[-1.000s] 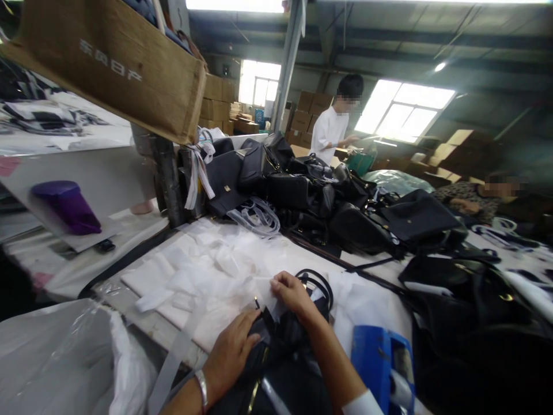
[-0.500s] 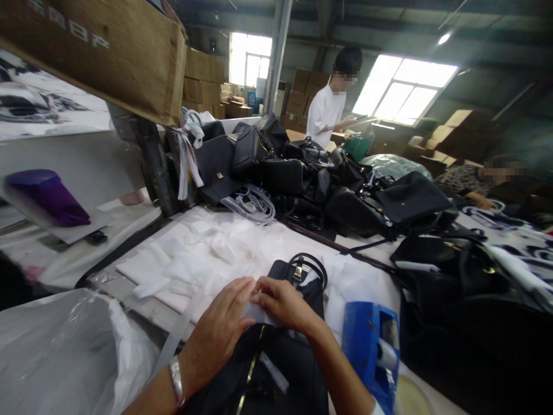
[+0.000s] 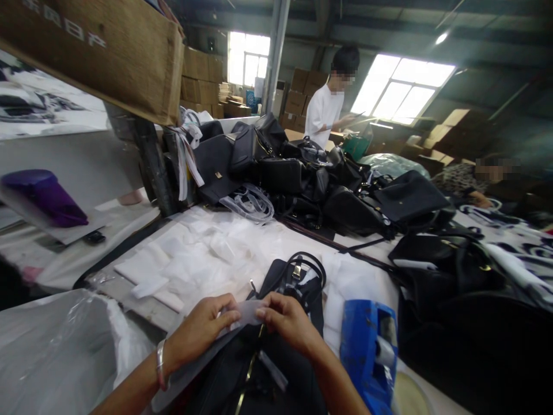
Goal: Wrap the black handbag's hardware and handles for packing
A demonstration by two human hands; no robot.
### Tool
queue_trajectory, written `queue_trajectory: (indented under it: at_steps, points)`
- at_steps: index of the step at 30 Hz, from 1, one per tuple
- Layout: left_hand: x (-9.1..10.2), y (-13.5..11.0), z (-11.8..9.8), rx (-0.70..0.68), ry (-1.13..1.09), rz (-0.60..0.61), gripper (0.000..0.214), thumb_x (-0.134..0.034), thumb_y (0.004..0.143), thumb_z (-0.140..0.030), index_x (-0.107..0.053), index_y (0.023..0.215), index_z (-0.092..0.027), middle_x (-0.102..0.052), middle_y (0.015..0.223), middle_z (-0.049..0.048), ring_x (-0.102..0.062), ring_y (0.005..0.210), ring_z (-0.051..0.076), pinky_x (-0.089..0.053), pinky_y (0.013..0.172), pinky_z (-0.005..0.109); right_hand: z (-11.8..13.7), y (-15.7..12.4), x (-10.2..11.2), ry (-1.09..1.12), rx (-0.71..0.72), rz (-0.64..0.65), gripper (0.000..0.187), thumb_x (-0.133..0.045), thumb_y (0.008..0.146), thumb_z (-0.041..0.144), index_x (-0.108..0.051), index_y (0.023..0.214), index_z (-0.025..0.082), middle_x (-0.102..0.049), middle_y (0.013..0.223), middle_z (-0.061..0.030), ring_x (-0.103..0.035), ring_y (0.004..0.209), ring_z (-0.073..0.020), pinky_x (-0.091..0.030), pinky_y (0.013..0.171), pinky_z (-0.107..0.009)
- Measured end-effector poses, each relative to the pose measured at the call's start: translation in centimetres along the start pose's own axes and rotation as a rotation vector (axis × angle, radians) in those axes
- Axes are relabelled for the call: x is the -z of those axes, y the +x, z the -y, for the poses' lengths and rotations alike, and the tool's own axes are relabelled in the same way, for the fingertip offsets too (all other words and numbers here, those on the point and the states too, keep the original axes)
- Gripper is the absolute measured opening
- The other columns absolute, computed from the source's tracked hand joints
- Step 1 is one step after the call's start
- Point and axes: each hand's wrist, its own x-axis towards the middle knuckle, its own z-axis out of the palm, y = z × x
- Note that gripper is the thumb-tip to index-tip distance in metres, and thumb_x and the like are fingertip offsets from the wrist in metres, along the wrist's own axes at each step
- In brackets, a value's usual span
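- The fingers of our left hand (image 3: 203,327) and right hand (image 3: 290,320) pinch the translucent strip (image 3: 249,312); pulling hard might tear it.
- The black bag (image 3: 298,360)'s gold zip (image 3: 249,369) might snag it.

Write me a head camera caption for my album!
The left hand and right hand hold a translucent strip over a black bag.

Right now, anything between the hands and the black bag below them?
Yes, the translucent sheet: the left hand and right hand pinch it over the black bag. Whether it touches the bag, I can't tell. Nothing else visible is in between; the blue dispenser stands off to the right.
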Motion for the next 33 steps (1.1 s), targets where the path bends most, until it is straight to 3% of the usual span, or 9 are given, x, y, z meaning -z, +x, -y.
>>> queue_trajectory:
  at_steps: [4,8,13,19,22,24,27,30,33]
  points:
    - [-0.1,0.1,-0.3,-0.029,-0.073,0.027,0.017,-0.056,0.086,-0.034,-0.064,0.087,-0.019,-0.066,0.079,-0.0028,-0.059,0.077,0.018,-0.041,0.071,0.026,0.6,-0.2,-0.2,-0.218,0.073,-0.115,0.023,-0.059,0.086,0.033,-0.056,0.069,0.017,-0.049,0.061,0.0050,-0.043,0.058,-0.0098,-0.030,0.053,-0.021]
    - [-0.3,0.4,-0.9,-0.078,-0.159,0.056,0.022,-0.062,0.083,-0.030,-0.063,0.102,-0.020,-0.068,0.096,0.0000,-0.060,0.091,0.021,-0.042,0.082,0.028,1.6,-0.2,-0.7,-0.339,0.131,-0.118,0.029,-0.057,0.089,0.034,-0.052,0.065,0.018,-0.046,0.061,0.0056,-0.042,0.059,-0.0095,-0.029,0.055,-0.021]
    - [-1.1,0.5,0.1,-0.021,-0.246,0.113,0.013,-0.065,0.079,-0.026,-0.062,0.087,-0.016,-0.061,0.077,-0.0030,-0.053,0.073,0.015,-0.038,0.067,0.025,1.3,-0.2,-1.7,-0.375,0.158,-0.127,0.034,-0.056,0.091,0.034,-0.050,0.062,0.018,-0.046,0.058,0.0061,-0.043,0.057,-0.0088,-0.027,0.054,-0.022]
    - [-1.2,0.2,1.5,0.026,-0.210,0.126,0.014,-0.062,0.078,-0.029,-0.056,0.075,-0.017,-0.049,0.066,-0.0062,-0.043,0.063,0.012,-0.030,0.060,0.024,-1.2,-1.0,-1.7,-0.332,0.085,-0.136,0.027,-0.054,0.093,0.031,-0.055,0.070,0.019,-0.054,0.062,0.0052,-0.051,0.060,-0.0105,-0.032,0.056,-0.021]
    - [-1.0,0.2,1.9,0.037,-0.204,0.127,0.016,-0.061,0.078,-0.030,-0.053,0.073,-0.018,-0.047,0.064,-0.0065,-0.042,0.062,0.012,-0.029,0.059,0.024,-1.9,-2.1,-1.2,-0.492,0.095,-0.179,0.016,-0.053,0.093,0.024,-0.058,0.078,0.020,-0.060,0.073,0.0032,-0.056,0.070,-0.0125,-0.036,0.064,-0.022]
    - [-1.0,0.3,2.2,0.050,-0.213,0.138,0.016,-0.061,0.078,-0.030,-0.052,0.072,-0.018,-0.047,0.063,-0.0068,-0.042,0.061,0.012,-0.029,0.059,0.024,-2.1,-2.9,-1.0,-0.666,0.143,-0.130,0.005,-0.058,0.088,0.018,-0.061,0.087,0.022,-0.062,0.087,0.0011,-0.057,0.082,-0.0153,-0.037,0.071,-0.024]
    - [-1.1,0.2,2.5,0.033,-0.198,0.138,0.015,-0.061,0.079,-0.029,-0.053,0.072,-0.018,-0.047,0.064,-0.0067,-0.042,0.063,0.013,-0.030,0.059,0.023,-2.3,-3.7,-1.2,-0.917,0.186,-0.020,0.022,-0.066,0.081,0.016,-0.063,0.100,0.026,-0.062,0.101,-0.0009,-0.054,0.094,-0.0204,-0.036,0.077,-0.029]
    - [-0.9,-0.1,2.6,-0.006,-0.142,0.124,0.014,-0.061,0.079,-0.029,-0.055,0.073,-0.018,-0.048,0.065,-0.0064,-0.043,0.065,0.013,-0.031,0.062,0.024,-2.3,-3.7,-1.4,-1.035,0.163,-0.005,0.021,-0.068,0.079,0.017,-0.063,0.097,0.027,-0.062,0.099,-0.0010,-0.052,0.093,-0.0221,-0.034,0.077,-0.032]
    - [-0.6,-0.4,2.7,-0.021,-0.099,0.110,0.014,-0.060,0.080,-0.030,-0.056,0.073,-0.018,-0.050,0.066,-0.0060,-0.044,0.067,0.014,-0.032,0.063,0.024,-1.8,-3.6,-0.9,-0.991,0.171,-0.032,0.013,-0.070,0.078,0.018,-0.062,0.087,0.025,-0.062,0.094,0.0006,-0.052,0.092,-0.0211,-0.032,0.078,-0.032]
